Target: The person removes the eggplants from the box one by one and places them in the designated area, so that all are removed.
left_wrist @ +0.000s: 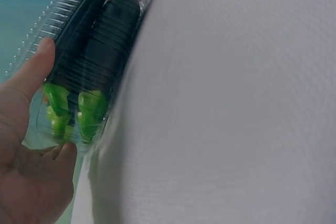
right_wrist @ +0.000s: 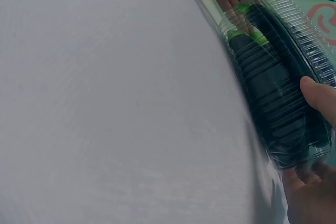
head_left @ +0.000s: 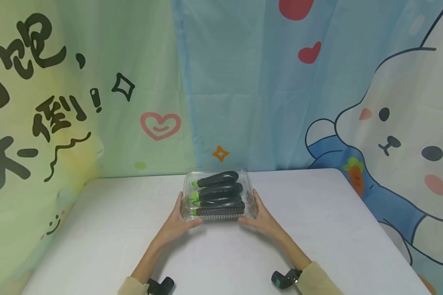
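wrist cameras (head_left: 161, 285) are sitting nearest, strapped below both sleeves. beyond them the left hand (head_left: 178, 224) and right hand (head_left: 261, 220) are clasping the two short ends of a clear plastic clamshell box (head_left: 218, 196), thumbs curling over the lid, fingers tucking underneath. it is resting on the white table (head_left: 317, 229), near the far edge, holding dark eggplants (head_left: 218, 192) with green stems pointing left. judging from this, even pressure on both ends is mattering most: the thin ribbed walls are looking easy to buckle, so keeping it level seems wise. behind, a cartoon curtain (head_left: 387, 123) is hanging.
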{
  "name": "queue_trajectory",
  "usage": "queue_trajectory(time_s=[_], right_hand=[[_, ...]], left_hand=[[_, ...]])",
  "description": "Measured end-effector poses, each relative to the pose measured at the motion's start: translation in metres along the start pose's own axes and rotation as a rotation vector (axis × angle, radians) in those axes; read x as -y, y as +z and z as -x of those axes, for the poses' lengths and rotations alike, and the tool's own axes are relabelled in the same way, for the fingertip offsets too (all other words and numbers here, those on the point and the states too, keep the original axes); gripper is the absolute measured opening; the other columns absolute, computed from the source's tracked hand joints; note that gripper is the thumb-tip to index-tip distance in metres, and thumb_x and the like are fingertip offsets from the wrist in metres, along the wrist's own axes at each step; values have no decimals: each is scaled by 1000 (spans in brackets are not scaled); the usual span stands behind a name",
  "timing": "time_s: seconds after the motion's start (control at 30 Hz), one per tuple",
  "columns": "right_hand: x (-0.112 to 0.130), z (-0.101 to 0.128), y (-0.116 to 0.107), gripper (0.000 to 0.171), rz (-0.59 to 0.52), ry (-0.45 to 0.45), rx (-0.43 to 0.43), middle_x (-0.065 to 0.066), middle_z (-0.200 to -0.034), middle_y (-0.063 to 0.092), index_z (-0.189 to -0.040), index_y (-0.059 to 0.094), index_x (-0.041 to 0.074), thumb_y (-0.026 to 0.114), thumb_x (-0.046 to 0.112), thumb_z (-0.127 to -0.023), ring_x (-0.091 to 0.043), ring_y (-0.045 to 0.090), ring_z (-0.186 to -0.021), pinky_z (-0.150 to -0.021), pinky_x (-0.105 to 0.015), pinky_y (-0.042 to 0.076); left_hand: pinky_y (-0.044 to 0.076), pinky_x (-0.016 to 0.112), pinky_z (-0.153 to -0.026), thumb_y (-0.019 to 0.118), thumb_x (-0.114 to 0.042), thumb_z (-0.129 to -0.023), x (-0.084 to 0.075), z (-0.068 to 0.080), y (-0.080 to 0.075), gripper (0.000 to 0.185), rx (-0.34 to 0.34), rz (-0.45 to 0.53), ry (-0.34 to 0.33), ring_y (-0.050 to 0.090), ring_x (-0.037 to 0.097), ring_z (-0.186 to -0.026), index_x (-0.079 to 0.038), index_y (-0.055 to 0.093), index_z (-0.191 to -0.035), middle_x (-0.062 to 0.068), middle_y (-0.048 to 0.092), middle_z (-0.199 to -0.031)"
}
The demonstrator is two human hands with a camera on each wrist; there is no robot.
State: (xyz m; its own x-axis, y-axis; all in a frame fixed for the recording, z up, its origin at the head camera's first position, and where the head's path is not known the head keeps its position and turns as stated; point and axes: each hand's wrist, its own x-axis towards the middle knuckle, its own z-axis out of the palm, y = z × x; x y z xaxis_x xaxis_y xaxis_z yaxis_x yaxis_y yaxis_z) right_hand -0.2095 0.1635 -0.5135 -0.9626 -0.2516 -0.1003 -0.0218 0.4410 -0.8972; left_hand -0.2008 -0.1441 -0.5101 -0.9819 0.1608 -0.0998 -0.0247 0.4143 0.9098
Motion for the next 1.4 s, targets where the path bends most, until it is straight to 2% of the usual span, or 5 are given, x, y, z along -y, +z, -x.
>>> queue_trajectory(time_s=[0.43, 0.73, 0.93, 1.13, 1.4], right_hand=[[1, 1, 0, 116, -18, -1, 14, -18, -163, -8, -156, -9, 14, 77, 35, -81, -43, -2, -150, -117, -64, 16], [2, 0, 1, 113, -37, 7, 3, -19, -163, -8, -156, -9, 13, 75, 34, -83, -45, -1, -149, -115, -65, 20], [2, -1, 2, 110, -23, 10, -8, -19, -163, -7, -156, -9, 14, 73, 35, -84, -45, -1, -149, -114, -69, 16], [3, 0, 2, 107, -22, 3, -11, -18, -163, -7, -156, -8, 13, 70, 34, -86, -45, -1, -149, -114, -70, 10], [4, 2, 2, 104, -37, -9, -5, -19, -163, -8, -156, -8, 12, 68, 33, -88, -45, -3, -149, -115, -69, 6]], left_hand=[[15, 65, -116, 81, -38, -76, -1, 1, -2, 121, 15, 20, -10, 9, 43, -149, -15, -6, -157, 22, 7, -162], [14, 66, -116, 80, -41, -76, 3, 0, -3, 120, 13, -4, -15, 10, 43, -149, -15, -5, -157, 21, 8, -162], [14, 67, -116, 78, -42, -78, 3, 0, -3, 118, 18, -1, -12, 11, 43, -149, -15, -6, -157, 23, 8, -162], [18, 66, -115, 73, -47, -82, -1, 3, -5, 114, 46, -45, -19, 15, 44, -148, -16, -8, -156, 22, 8, -162], [12, 66, -117, 68, -45, -87, 0, 6, -6, 108, 88, -14, -23, 6, 41, -150, -18, -11, -156, 19, -1, -163]])
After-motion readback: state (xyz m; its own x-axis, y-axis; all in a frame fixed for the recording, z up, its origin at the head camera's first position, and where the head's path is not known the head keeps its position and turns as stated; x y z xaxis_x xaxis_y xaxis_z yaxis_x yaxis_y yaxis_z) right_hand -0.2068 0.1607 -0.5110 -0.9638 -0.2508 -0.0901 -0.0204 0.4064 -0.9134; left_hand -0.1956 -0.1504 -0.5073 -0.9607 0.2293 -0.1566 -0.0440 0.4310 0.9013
